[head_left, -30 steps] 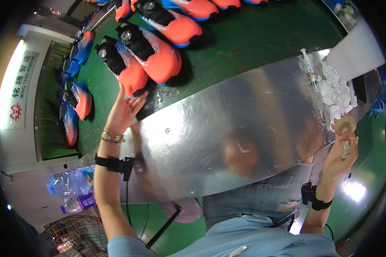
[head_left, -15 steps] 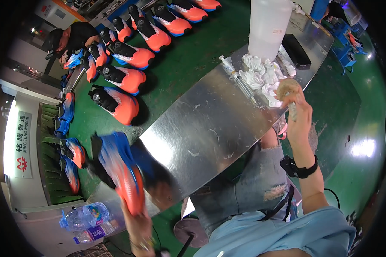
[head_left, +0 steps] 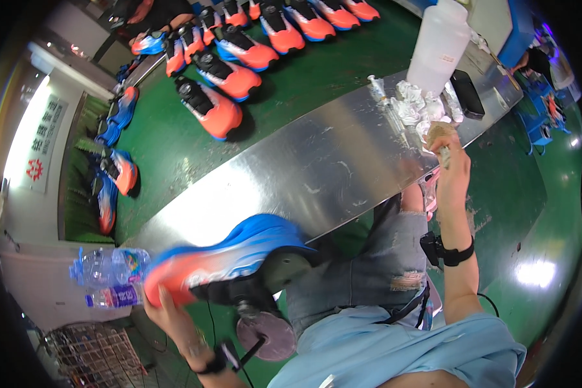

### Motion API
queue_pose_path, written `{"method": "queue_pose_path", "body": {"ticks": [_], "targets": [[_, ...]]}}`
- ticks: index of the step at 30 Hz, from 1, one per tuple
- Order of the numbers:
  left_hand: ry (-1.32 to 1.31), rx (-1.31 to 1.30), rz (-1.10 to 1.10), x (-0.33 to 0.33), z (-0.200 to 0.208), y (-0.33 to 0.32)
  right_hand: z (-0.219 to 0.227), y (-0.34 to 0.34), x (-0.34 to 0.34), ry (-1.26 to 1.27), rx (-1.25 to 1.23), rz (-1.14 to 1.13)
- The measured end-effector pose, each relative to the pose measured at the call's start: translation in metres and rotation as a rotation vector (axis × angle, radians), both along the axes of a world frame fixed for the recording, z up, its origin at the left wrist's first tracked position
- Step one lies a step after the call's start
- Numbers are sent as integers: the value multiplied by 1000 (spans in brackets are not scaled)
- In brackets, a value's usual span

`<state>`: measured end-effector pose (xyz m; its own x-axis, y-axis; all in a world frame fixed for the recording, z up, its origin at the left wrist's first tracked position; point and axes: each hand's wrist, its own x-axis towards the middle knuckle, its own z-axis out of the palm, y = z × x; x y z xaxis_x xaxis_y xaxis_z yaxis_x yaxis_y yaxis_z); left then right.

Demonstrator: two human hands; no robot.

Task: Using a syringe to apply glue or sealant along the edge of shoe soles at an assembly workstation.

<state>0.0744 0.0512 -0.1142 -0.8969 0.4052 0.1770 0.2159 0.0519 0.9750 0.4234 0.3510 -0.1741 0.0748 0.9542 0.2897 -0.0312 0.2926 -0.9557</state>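
Note:
My left hand [head_left: 169,317] grips a running shoe [head_left: 229,258] by its orange toe, with fingers around the front end. The shoe is orange, white and blue and lies on its side in the air at the near left of the metal bench. A dark round last [head_left: 284,266] shows at its opening, facing me. My right hand [head_left: 456,161] is closed around a tan, rough-looking pad [head_left: 441,132] at the bench's right edge. Crumpled white tissues [head_left: 412,107] lie just beyond that hand, and a clear syringe [head_left: 391,116] lies beside them.
The metal bench [head_left: 291,161] carries a white plastic bottle [head_left: 438,48] and a black phone [head_left: 467,95]. Several matching shoes [head_left: 210,110] stand on the green surface beyond. Two plastic bottles [head_left: 113,268] lie at the left. Another person [head_left: 152,19] works at the far left.
The shoe in my left hand has swung from heel-away to sideways, its heel now to the right and its opening toward me. My right hand keeps the tan pad by the tissues.

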Motion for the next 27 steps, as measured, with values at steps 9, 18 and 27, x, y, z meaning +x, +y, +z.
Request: {"method": "queue_pose_path", "body": {"ticks": [9, 18, 27], "targets": [[643, 421, -726, 39, 50, 162, 111, -68, -32, 662, 322, 1075], [886, 304, -877, 47, 60, 180, 124, -66, -56, 688, 154, 1205], [857, 268, -887, 43, 59, 189, 119, -43, -51, 582, 129, 1286]]}}
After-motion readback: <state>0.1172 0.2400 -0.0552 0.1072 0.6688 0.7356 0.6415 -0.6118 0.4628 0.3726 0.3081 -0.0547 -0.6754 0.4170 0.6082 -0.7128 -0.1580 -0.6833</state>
